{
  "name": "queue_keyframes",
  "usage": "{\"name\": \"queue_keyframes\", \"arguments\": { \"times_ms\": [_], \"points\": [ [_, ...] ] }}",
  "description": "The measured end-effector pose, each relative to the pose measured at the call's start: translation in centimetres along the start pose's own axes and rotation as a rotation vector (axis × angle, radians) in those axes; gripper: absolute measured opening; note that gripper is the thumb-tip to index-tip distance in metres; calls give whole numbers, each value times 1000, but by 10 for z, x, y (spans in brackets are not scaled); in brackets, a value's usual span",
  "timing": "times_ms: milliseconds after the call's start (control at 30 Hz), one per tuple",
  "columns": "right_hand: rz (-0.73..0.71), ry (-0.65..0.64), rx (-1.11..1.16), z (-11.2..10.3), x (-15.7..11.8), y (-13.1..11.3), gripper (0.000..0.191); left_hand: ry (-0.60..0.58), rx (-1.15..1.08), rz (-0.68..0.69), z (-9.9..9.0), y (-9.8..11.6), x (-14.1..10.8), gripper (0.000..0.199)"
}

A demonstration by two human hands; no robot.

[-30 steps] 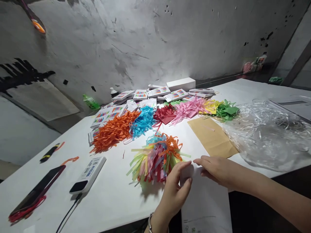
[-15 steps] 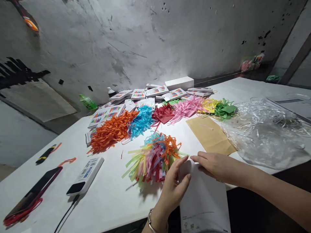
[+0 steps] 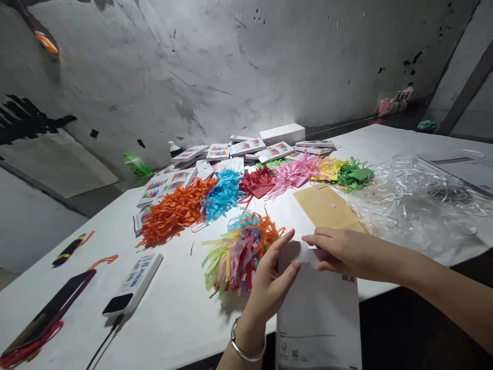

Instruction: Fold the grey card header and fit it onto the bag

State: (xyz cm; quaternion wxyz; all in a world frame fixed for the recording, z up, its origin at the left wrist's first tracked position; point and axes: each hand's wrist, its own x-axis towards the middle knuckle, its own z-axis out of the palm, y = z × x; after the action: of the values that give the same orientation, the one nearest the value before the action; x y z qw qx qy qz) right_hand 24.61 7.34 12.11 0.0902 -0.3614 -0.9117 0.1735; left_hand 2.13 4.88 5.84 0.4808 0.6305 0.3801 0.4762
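A white flat printed box point(image 3: 318, 313) stands tilted at the table's near edge, its lower part past the edge. My left hand point(image 3: 269, 280) is at the box's upper left side, thumb and index finger spread apart, with a silver bangle on the wrist. Across from it, my right hand point(image 3: 339, 249) reaches in from the right, fingers stretched out and fingertips at the box's top flap. Whether those fingertips pinch the flap is hard to see. Just left of my left hand lies a multicoloured bundle of paper tassels point(image 3: 241, 254).
Behind lie orange tassels point(image 3: 173, 213), blue tassels point(image 3: 223, 195), red tassels point(image 3: 258, 181) and pink tassels point(image 3: 295, 174), with several printed boxes point(image 3: 246, 146). Right are a brown envelope point(image 3: 327, 208) and clear plastic point(image 3: 412, 221). Left are a phone point(image 3: 50, 313) and a white cabled device point(image 3: 133, 285).
The box has tilted and shifted slightly left, and its top flap shows more between my hands. My right hand has moved up a little, and my left hand slightly left and up.
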Motion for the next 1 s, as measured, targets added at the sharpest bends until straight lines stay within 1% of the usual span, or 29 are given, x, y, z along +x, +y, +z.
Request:
{"name": "queue_keyframes", "arguments": {
  "times_ms": [133,267,400,567,700,833,1000],
  "points": [
    [29,-9,11,-7,-5,-3,44,-59,-22,-14,-2,8,4,52],
    [26,-1,-4,-3,-6,-5,41,-77,-46,-31,-2,11,4,53],
    [19,0,-11,-1,-5,-6,40,-99,-90,-76,-2,13,3,58],
    [52,26,37,0,-4,-7,32,-108,-68,-105,-4,12,1,62],
    [79,55,52,1,-3,-9,24,-106,-35,-92,-4,11,1,62],
    [139,61,3,2,-1,-14,21,-98,-7,-85,-1,12,0,61],
    [194,66,-26,1,3,-18,9,-77,98,-7,4,13,0,59]
  ]
}}
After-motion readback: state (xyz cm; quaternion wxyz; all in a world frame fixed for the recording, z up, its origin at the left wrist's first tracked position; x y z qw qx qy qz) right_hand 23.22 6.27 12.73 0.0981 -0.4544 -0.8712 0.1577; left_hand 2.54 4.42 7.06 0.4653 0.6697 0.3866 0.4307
